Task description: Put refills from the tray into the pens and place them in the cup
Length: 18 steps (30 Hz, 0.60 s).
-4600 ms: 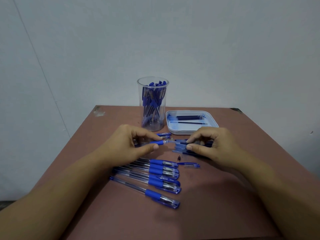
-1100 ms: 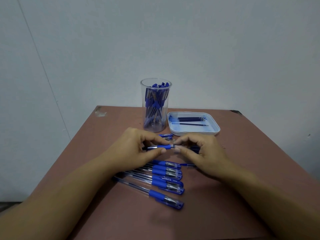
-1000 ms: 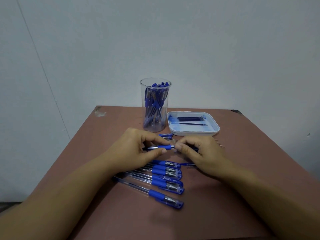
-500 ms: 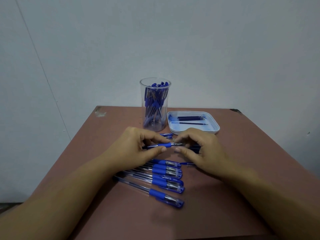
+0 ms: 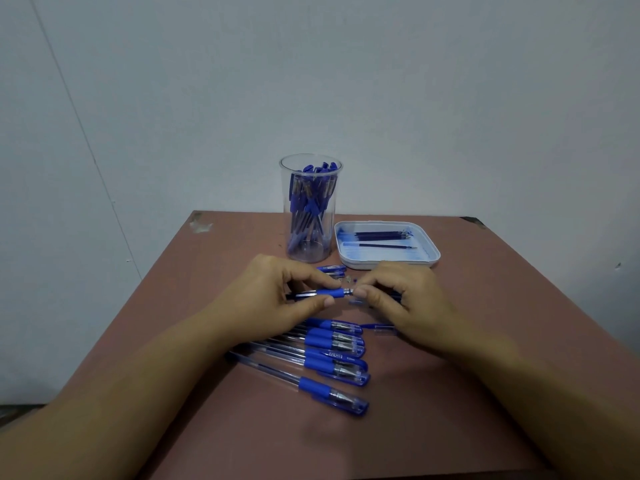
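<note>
My left hand (image 5: 273,299) grips a clear pen (image 5: 323,293) with a blue grip, held level above the table. My right hand (image 5: 401,299) pinches the metal tip end of that same pen between thumb and forefinger. A clear cup (image 5: 310,209) holding several blue pens stands behind my left hand. To its right sits a white tray (image 5: 429,252) with a few dark refills (image 5: 381,234) in it. Several capped pens (image 5: 332,355) lie in a row on the table below my hands.
The brown table (image 5: 485,323) has loose blue caps and pen parts (image 5: 332,269) between the cup and my hands, and one small piece (image 5: 379,328) by my right wrist. A pale wall rises behind the table's far edge.
Both hands keep hold of the same pen; my right fingers have shifted slightly at its tip end. Earlier, my right hand was at the pile of parts on the right.
</note>
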Each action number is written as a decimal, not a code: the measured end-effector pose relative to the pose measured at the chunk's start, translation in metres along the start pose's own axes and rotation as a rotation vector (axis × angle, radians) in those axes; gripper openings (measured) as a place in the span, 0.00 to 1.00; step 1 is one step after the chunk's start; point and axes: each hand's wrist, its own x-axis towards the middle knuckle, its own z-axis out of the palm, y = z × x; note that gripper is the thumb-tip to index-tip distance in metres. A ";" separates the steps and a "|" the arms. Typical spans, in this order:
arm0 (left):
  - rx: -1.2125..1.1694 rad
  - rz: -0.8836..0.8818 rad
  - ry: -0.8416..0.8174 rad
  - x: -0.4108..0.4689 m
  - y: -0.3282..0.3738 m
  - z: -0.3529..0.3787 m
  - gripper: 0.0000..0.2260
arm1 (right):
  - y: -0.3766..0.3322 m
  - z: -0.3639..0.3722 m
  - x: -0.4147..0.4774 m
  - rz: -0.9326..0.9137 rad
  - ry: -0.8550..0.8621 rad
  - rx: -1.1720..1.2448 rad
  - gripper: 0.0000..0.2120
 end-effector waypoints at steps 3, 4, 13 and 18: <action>-0.014 0.001 0.021 0.000 -0.002 0.000 0.10 | -0.001 -0.001 -0.002 0.019 0.006 0.027 0.11; -0.016 0.001 0.022 0.000 -0.002 0.000 0.10 | -0.002 -0.001 -0.002 0.012 0.010 0.019 0.12; -0.014 -0.003 0.010 0.000 -0.001 -0.001 0.10 | -0.001 0.000 -0.001 -0.009 0.012 0.014 0.10; -0.011 -0.011 0.006 0.000 -0.003 0.000 0.09 | -0.002 0.000 0.001 -0.043 0.003 -0.017 0.05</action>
